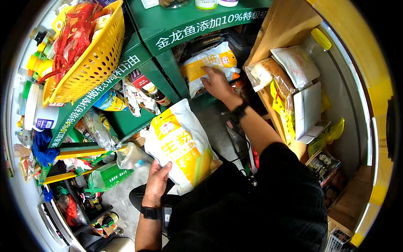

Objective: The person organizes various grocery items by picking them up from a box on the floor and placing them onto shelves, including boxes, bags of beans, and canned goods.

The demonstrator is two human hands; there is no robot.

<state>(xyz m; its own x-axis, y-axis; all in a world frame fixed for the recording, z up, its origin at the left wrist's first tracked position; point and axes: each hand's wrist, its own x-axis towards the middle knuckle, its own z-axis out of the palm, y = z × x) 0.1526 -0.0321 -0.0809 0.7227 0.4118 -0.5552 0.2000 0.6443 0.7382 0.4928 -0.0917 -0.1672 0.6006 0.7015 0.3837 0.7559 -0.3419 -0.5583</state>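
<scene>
A white and yellow plastic bag of starch point(178, 148), printed with a corn cob, is in my left hand point(157, 179). The thumb lies on its front near the lower left edge, with the fingers hidden behind. My right hand point(218, 83) reaches into the green shelf unit point(157, 45) and touches a second bag point(192, 68) of matching design. That bag leans on a lower level beneath the top board. Thumb and fingertips rest on its front; whether they pinch the film is unclear. Dark packages point(204, 41) stand behind it.
A yellow perforated basket point(91, 66) with red netting sits at the upper left. Glass bottles point(159, 96) and packets fill the shelf below. To the right, a wooden shelf point(280, 28) holds bagged food and a white box point(307, 110). A green bag point(108, 177) lies lower left.
</scene>
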